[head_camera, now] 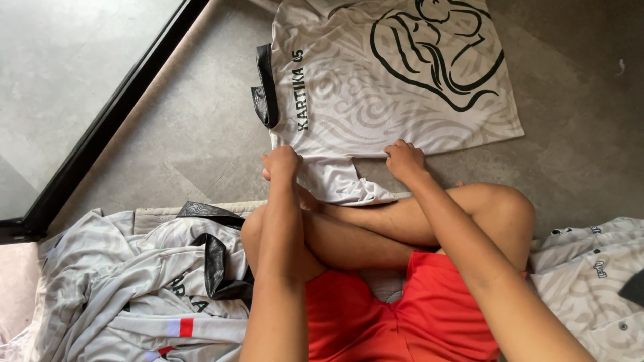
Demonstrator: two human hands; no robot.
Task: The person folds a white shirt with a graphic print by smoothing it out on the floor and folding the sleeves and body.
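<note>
Nearest the camera, red shorts (376, 315) and crossed bare legs (402, 224): the person sits on the grey floor (188, 127). To the left, a rumpled pile of grey shirts (134, 288) with black trim and a red-and-white stripe lies heaped right against the knee. On the right, another pale patterned shirt (590, 275) sits just beside the other knee.

Both arms reach forward over the legs. The left hand (282, 163) is clenched on the near edge of the jersey (389, 80), pinching the fabric at the sleeve side. The right hand (404, 159) presses down on that same near edge, fingers curled on the cloth, gripping the hem. Between the two hands, a fold of the jersey's fabric droops toward the legs.

The jersey itself lies spread flat on the floor beyond the hands, back side up, pale grey with swirling pattern, a black collar (266, 84) at its left and a large black line drawing at the far end. Farther left, a black frame (107, 114) runs diagonally along a glass pane.
</note>
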